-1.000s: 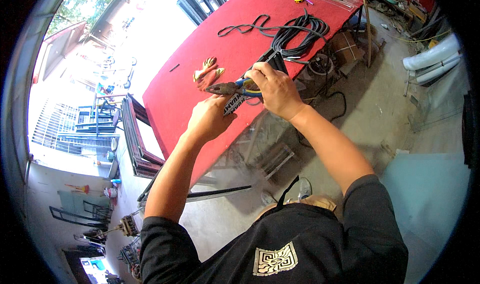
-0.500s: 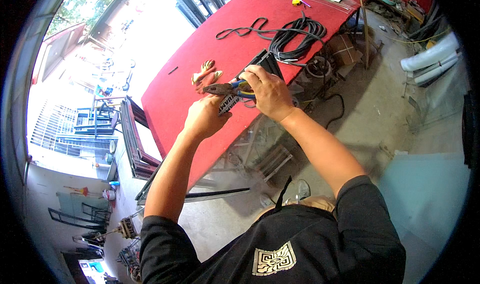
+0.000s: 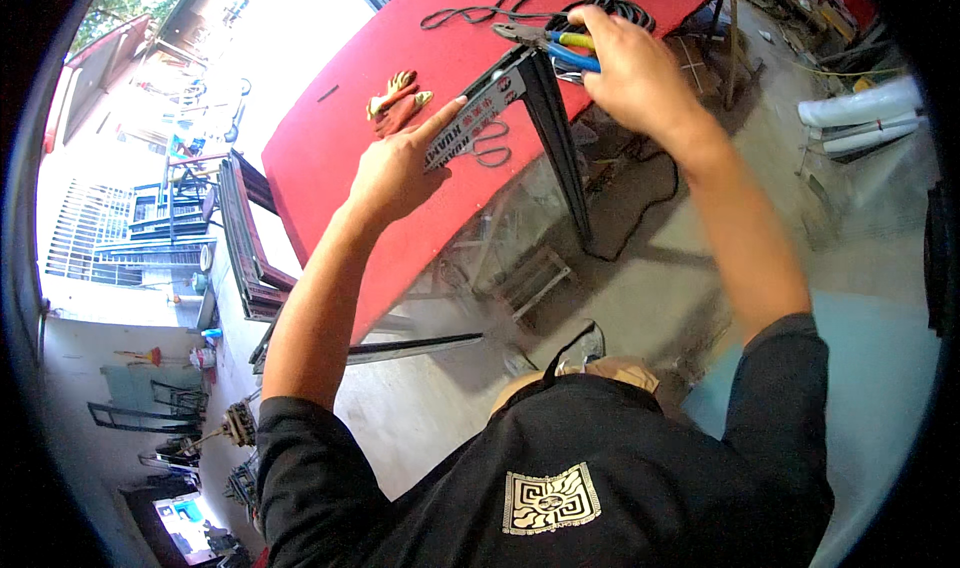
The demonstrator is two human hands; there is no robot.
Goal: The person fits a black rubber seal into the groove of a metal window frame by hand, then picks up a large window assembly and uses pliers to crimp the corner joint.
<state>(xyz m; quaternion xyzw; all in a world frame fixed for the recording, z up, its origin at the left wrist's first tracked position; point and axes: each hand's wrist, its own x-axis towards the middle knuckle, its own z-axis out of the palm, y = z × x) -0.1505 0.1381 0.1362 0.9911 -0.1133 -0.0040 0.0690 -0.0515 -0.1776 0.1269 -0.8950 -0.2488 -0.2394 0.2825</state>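
Note:
My right hand [image 3: 640, 76] is wrapped round the blue and yellow handles of a pair of pliers [image 3: 570, 56], whose metal jaws point left above the table. With my left hand [image 3: 392, 176] I grip a bar covered in printed grey film, part of a black metal frame [image 3: 555, 143]. My index finger lies along the film and the thumb is below. The frame's corner is just under the pliers, apart from the jaws as far as I can see. From that corner a black bar slopes down past the table edge. A pair of scissors [image 3: 490, 148] lies beside the filmed bar.
On the red table [image 3: 330, 158] are work gloves [image 3: 398, 108], a short dark stick [image 3: 328, 94] and a coil of black cable [image 3: 630, 13]. Dark frames [image 3: 245, 238] lean at its left side. White rolls [image 3: 860, 118] lie at the right; a pale sheet [image 3: 860, 368] is nearer.
My right hand has moved up and right with the pliers, away from my left hand. The frame's corner and sloping bar now show more fully. My left hand has shifted slightly left.

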